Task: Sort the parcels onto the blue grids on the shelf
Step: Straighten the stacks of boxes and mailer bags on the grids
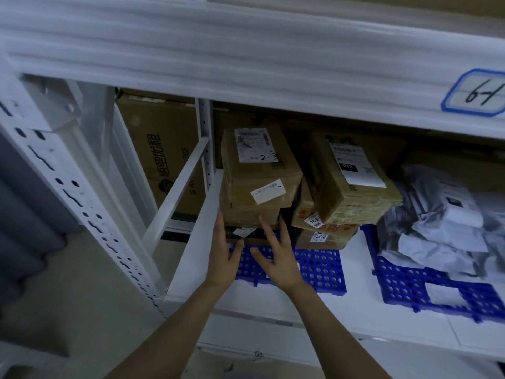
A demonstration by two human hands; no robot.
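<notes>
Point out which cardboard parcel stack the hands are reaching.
The left stack, topped by the box marked 2-3: left hand and right hand touch its front. The right stack stands untouched.

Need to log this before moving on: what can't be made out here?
Head view only.
Labels: print blurred.
Dark parcel: mostly covered by the stack, left hand and right hand.
Grey bags: cut by right edge.
Shelf tag: cut by right edge.

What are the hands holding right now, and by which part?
Nothing is gripped. The left hand and right hand are open, straight fingertips touching the front face of the cardboard box under the top one in the left stack.
</notes>
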